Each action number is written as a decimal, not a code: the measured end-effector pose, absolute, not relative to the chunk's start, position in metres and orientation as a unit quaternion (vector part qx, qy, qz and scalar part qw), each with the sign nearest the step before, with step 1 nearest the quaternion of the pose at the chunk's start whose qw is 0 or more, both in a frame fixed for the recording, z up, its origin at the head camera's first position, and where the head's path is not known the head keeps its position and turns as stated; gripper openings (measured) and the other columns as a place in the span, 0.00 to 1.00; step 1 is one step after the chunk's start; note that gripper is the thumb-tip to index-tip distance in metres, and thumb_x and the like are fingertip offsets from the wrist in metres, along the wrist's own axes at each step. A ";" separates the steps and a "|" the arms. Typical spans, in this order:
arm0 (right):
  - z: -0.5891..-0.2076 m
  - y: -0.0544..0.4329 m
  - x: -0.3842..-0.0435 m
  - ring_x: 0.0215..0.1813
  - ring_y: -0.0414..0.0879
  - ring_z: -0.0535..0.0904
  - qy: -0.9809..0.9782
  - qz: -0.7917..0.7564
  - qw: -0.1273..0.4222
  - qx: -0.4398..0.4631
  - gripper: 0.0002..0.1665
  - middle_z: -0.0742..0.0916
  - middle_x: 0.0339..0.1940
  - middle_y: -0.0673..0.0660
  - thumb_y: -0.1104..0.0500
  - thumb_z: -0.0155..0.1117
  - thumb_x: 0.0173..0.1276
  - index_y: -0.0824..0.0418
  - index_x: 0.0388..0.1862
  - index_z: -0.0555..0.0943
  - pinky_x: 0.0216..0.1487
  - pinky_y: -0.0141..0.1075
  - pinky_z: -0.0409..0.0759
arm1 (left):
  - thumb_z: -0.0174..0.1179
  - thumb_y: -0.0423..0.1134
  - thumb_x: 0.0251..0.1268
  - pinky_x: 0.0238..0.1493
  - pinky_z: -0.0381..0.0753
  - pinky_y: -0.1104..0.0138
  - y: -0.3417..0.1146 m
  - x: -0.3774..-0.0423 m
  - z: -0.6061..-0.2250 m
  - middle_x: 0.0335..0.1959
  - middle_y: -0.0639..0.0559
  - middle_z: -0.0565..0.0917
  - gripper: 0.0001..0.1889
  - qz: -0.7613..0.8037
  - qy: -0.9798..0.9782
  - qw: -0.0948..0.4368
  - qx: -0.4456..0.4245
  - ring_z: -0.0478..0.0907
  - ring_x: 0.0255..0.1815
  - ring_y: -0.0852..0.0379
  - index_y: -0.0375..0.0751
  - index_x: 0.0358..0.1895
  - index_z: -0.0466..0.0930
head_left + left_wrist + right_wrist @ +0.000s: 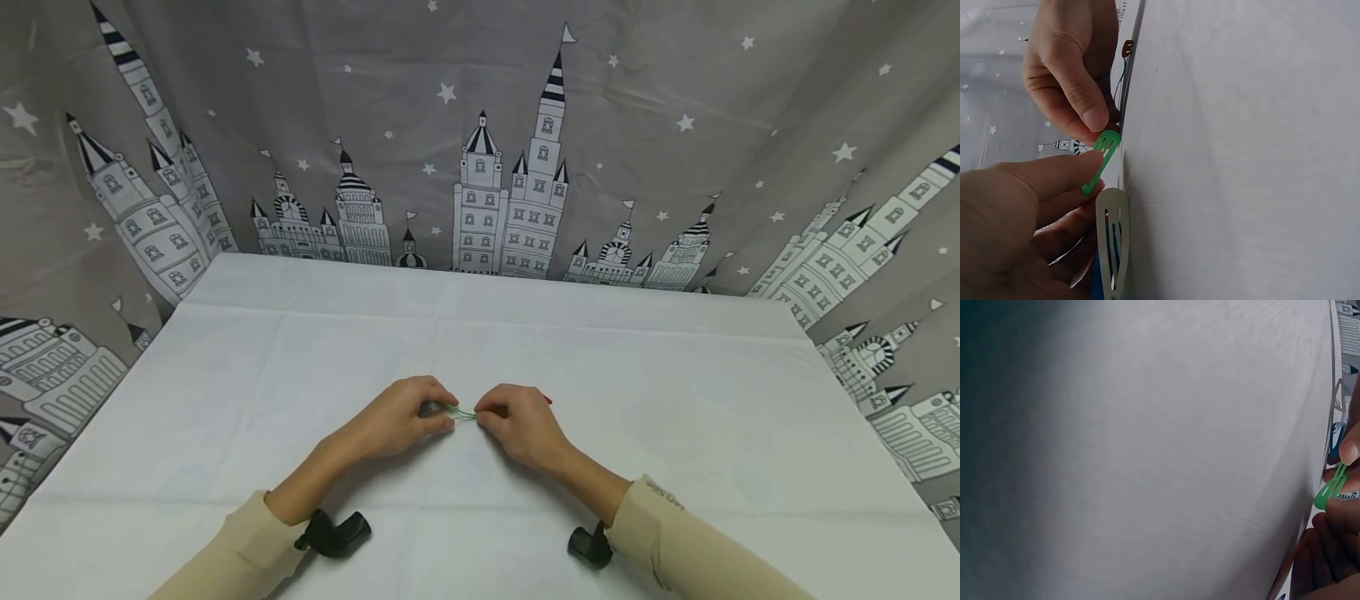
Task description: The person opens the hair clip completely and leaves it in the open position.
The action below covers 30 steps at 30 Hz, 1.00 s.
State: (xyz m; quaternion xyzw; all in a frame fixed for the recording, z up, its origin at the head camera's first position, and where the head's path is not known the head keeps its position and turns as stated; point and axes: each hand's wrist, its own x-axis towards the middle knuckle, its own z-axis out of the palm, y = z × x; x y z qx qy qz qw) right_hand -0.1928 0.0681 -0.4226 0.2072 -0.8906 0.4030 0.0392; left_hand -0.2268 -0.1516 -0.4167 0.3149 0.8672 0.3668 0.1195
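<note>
Green hair clip [1326, 495] lies between hands — long axis roughly 9-to-3 o'clock — left hand [397, 423] pinching its 9 o'clock end, right hand [525, 427] the 3, equally near.

I remotely monitor a beige left sleeve [217, 568] and a matching right sleeve [708, 546]. Each cuff [258, 529] carries a black, rounded wrist unit [337, 535].

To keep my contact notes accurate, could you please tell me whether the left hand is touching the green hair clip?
Touching: the left wrist view shows the left hand pinching the green hair clip between its fingertips.
</note>
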 end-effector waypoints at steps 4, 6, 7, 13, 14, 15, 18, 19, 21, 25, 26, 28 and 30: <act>-0.421 0.068 -0.192 0.42 0.46 0.84 -0.890 0.405 0.034 0.206 0.04 0.88 0.36 0.53 0.69 0.69 0.62 0.64 0.35 0.88 0.46 0.40 0.79 | 0.67 0.37 0.63 0.52 0.75 0.56 -0.151 -0.226 -0.416 0.43 0.55 0.83 0.12 0.358 0.870 0.114 0.318 0.78 0.48 0.55 0.37 0.48 0.85; -0.421 0.067 -0.192 0.42 0.46 0.83 -0.890 0.405 0.030 0.208 0.04 0.88 0.36 0.53 0.69 0.69 0.62 0.64 0.35 0.87 0.46 0.40 0.79 | 0.67 0.36 0.63 0.51 0.75 0.56 -0.151 -0.226 -0.416 0.43 0.55 0.83 0.11 0.354 0.872 0.110 0.321 0.78 0.48 0.54 0.37 0.48 0.86; -0.421 0.067 -0.192 0.41 0.45 0.83 -0.890 0.404 0.028 0.209 0.04 0.88 0.36 0.53 0.69 0.69 0.62 0.64 0.35 0.87 0.46 0.40 0.79 | 0.67 0.36 0.63 0.51 0.75 0.56 -0.151 -0.226 -0.416 0.43 0.55 0.83 0.11 0.352 0.872 0.109 0.322 0.78 0.47 0.54 0.37 0.47 0.86; -0.420 0.067 -0.193 0.41 0.45 0.83 -0.892 0.399 0.026 0.212 0.04 0.87 0.36 0.53 0.69 0.70 0.62 0.64 0.35 0.87 0.46 0.40 0.79 | 0.68 0.35 0.62 0.51 0.76 0.56 -0.150 -0.225 -0.415 0.42 0.55 0.82 0.12 0.346 0.873 0.107 0.327 0.78 0.47 0.54 0.38 0.47 0.86; -0.420 0.067 -0.193 0.41 0.45 0.83 -0.891 0.399 0.025 0.213 0.04 0.87 0.36 0.53 0.69 0.70 0.62 0.64 0.35 0.87 0.46 0.40 0.79 | 0.68 0.35 0.62 0.51 0.75 0.57 -0.150 -0.225 -0.415 0.42 0.56 0.82 0.12 0.343 0.874 0.106 0.328 0.77 0.47 0.55 0.38 0.47 0.86; -0.420 0.067 -0.192 0.41 0.45 0.83 -0.891 0.400 0.024 0.214 0.04 0.87 0.36 0.53 0.69 0.70 0.62 0.64 0.35 0.87 0.46 0.40 0.79 | 0.68 0.35 0.62 0.50 0.75 0.57 -0.150 -0.225 -0.415 0.42 0.56 0.82 0.12 0.342 0.874 0.105 0.329 0.77 0.47 0.55 0.38 0.47 0.86; -0.420 0.067 -0.192 0.41 0.46 0.83 -0.891 0.397 0.024 0.218 0.04 0.87 0.36 0.53 0.69 0.70 0.61 0.64 0.35 0.87 0.46 0.40 0.79 | 0.69 0.36 0.61 0.49 0.75 0.58 -0.150 -0.225 -0.415 0.41 0.56 0.81 0.12 0.334 0.877 0.101 0.331 0.77 0.46 0.55 0.38 0.47 0.86; -0.420 0.067 -0.192 0.41 0.45 0.83 -0.891 0.396 0.024 0.219 0.04 0.87 0.36 0.53 0.69 0.70 0.61 0.64 0.35 0.87 0.45 0.40 0.79 | 0.69 0.36 0.61 0.49 0.75 0.58 -0.150 -0.225 -0.415 0.41 0.56 0.81 0.12 0.331 0.878 0.100 0.332 0.76 0.46 0.55 0.38 0.47 0.86; -0.420 0.067 -0.192 0.41 0.45 0.83 -0.892 0.393 0.025 0.221 0.04 0.87 0.36 0.53 0.69 0.70 0.61 0.64 0.35 0.87 0.45 0.39 0.79 | 0.69 0.36 0.61 0.49 0.75 0.57 -0.150 -0.224 -0.414 0.41 0.56 0.80 0.12 0.327 0.879 0.098 0.331 0.76 0.46 0.54 0.38 0.47 0.86; -0.421 0.067 -0.192 0.41 0.46 0.82 -0.892 0.392 0.029 0.224 0.04 0.87 0.36 0.53 0.70 0.69 0.60 0.65 0.34 0.87 0.44 0.39 0.79 | 0.69 0.36 0.61 0.49 0.74 0.57 -0.149 -0.223 -0.414 0.41 0.55 0.80 0.12 0.325 0.881 0.097 0.330 0.76 0.46 0.54 0.38 0.47 0.86; -0.421 0.067 -0.192 0.41 0.46 0.82 -0.892 0.393 0.029 0.223 0.04 0.87 0.36 0.53 0.70 0.69 0.60 0.65 0.34 0.87 0.44 0.39 0.79 | 0.69 0.36 0.61 0.49 0.74 0.57 -0.149 -0.223 -0.414 0.41 0.55 0.80 0.12 0.325 0.881 0.097 0.329 0.76 0.46 0.54 0.38 0.47 0.86; -0.422 0.067 -0.192 0.41 0.46 0.82 -0.892 0.394 0.028 0.221 0.04 0.86 0.36 0.53 0.70 0.69 0.60 0.65 0.34 0.87 0.44 0.39 0.79 | 0.69 0.36 0.60 0.50 0.74 0.57 -0.149 -0.223 -0.414 0.42 0.55 0.80 0.12 0.326 0.881 0.098 0.329 0.76 0.46 0.54 0.38 0.47 0.86; -0.423 0.067 -0.192 0.41 0.45 0.82 -0.891 0.397 0.025 0.219 0.04 0.86 0.36 0.53 0.69 0.69 0.61 0.64 0.35 0.87 0.44 0.38 0.79 | 0.69 0.36 0.60 0.50 0.74 0.56 -0.149 -0.223 -0.414 0.42 0.55 0.80 0.12 0.326 0.881 0.098 0.329 0.76 0.46 0.53 0.38 0.47 0.86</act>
